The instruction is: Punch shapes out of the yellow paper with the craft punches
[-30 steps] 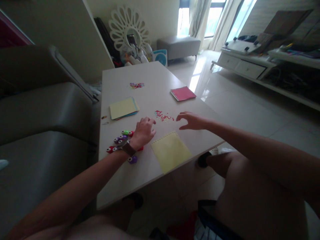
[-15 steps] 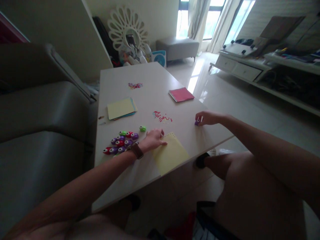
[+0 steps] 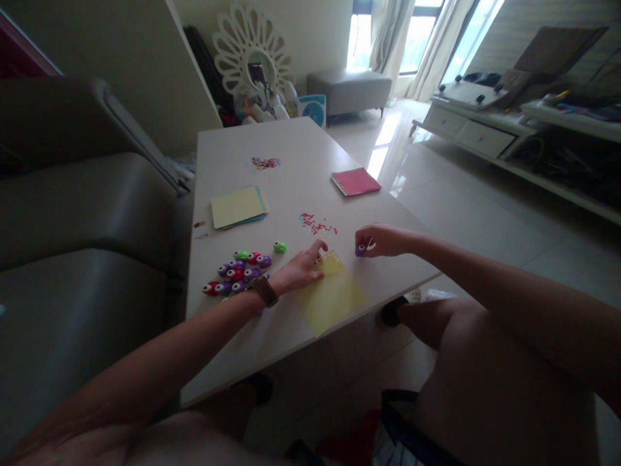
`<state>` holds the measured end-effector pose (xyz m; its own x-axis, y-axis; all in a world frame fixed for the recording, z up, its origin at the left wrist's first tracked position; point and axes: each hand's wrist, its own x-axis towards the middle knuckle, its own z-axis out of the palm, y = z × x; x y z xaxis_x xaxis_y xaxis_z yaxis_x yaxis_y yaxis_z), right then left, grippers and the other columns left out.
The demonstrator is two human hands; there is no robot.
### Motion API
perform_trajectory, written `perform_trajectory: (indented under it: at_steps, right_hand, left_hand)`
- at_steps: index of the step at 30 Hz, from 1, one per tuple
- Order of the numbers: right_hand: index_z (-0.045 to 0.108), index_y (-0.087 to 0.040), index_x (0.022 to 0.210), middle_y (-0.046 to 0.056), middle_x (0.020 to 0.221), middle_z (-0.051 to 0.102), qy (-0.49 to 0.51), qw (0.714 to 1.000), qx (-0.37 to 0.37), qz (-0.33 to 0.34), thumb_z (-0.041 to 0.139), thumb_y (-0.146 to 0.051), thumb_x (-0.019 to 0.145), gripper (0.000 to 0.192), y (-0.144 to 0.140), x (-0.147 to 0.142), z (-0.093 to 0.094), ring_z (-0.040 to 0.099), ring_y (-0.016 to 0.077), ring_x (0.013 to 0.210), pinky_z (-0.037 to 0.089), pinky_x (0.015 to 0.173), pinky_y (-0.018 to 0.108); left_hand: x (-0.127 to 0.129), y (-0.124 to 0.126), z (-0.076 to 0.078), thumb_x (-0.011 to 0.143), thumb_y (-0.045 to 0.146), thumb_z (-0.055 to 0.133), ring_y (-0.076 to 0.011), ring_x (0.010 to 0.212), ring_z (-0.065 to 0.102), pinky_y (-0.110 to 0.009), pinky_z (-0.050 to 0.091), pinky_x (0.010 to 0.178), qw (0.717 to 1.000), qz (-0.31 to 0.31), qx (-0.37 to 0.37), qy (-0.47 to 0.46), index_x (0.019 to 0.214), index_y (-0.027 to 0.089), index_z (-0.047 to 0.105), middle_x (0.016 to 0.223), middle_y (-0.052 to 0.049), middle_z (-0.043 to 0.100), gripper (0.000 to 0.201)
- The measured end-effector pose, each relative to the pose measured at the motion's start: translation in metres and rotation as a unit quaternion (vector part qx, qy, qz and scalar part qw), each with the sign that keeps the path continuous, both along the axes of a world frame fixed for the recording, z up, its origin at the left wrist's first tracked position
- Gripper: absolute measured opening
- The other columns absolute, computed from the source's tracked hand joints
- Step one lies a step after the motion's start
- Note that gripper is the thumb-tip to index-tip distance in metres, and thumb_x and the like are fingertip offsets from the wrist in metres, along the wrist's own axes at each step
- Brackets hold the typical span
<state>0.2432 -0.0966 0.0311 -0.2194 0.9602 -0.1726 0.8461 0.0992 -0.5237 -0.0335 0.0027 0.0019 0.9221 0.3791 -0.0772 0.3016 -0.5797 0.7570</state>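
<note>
Our right hand pinches a small purple punch between thumb and fingertips just past the far right corner of the yellow sheet, low over the white table, a grip that seems meant to keep the little tool steady near the paper's edge. Our left hand lies with fingers loosely spread on the sheet's far left corner, likely pinning it flat. A lone green punch sits left of that hand, beside the cluster of punches, with red paper bits beyond and a pink pad and a pale paper stack farther off.
</note>
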Motion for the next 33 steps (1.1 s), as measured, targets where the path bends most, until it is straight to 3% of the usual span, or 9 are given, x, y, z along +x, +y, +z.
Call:
perform_trajectory:
  at_steps: [6, 11, 17, 33]
  right_hand:
    - [0.069, -0.017, 0.084, 0.003, 0.082, 0.069, 0.003, 0.997, 0.056, 0.045, 0.070, -0.007, 0.073, 0.015, 0.004, -0.026, -0.008, 0.061, 0.0143, 0.073, 0.047, 0.068, 0.026]
    - [0.069, -0.016, 0.086, 0.002, 0.085, 0.067, 0.021, 0.996, 0.075, 0.035, 0.070, -0.006, 0.071, 0.018, 0.005, -0.031, -0.011, 0.060, 0.0126, 0.072, 0.048, 0.067, 0.023]
    - [0.067, -0.016, 0.086, 0.003, 0.085, 0.067, 0.045, 0.997, 0.062, 0.030, 0.071, -0.011, 0.074, 0.013, 0.005, -0.032, -0.013, 0.061, 0.0129, 0.073, 0.049, 0.068, 0.024]
    - [0.067, -0.016, 0.087, 0.004, 0.085, 0.067, 0.036, 0.997, 0.066, 0.021, 0.072, -0.016, 0.078, 0.010, 0.008, -0.034, -0.017, 0.062, 0.0133, 0.073, 0.049, 0.068, 0.025]
  left_hand:
    - [-0.001, -0.005, -0.006, 0.076, 0.000, 0.049, -0.0252, 0.120, 0.058, -0.045, 0.046, 0.103, 0.992, -0.008, 0.128, -0.007, 0.120, 0.023, 0.055, 0.124, -0.010, 0.062, 0.050]
    - [0.002, -0.016, -0.017, 0.081, 0.001, 0.045, -0.0280, 0.120, 0.055, -0.049, 0.045, 0.102, 0.981, 0.043, 0.188, 0.014, 0.117, 0.021, 0.060, 0.122, -0.011, 0.062, 0.043]
    - [-0.003, -0.027, -0.026, 0.092, 0.011, 0.046, -0.0294, 0.120, 0.053, -0.047, 0.043, 0.098, 0.967, 0.041, 0.250, -0.011, 0.120, 0.021, 0.058, 0.124, -0.012, 0.061, 0.031]
    - [-0.004, -0.032, -0.022, 0.093, 0.009, 0.048, -0.0324, 0.119, 0.053, -0.051, 0.042, 0.098, 0.965, 0.046, 0.257, -0.016, 0.123, 0.019, 0.057, 0.126, -0.015, 0.060, 0.033]
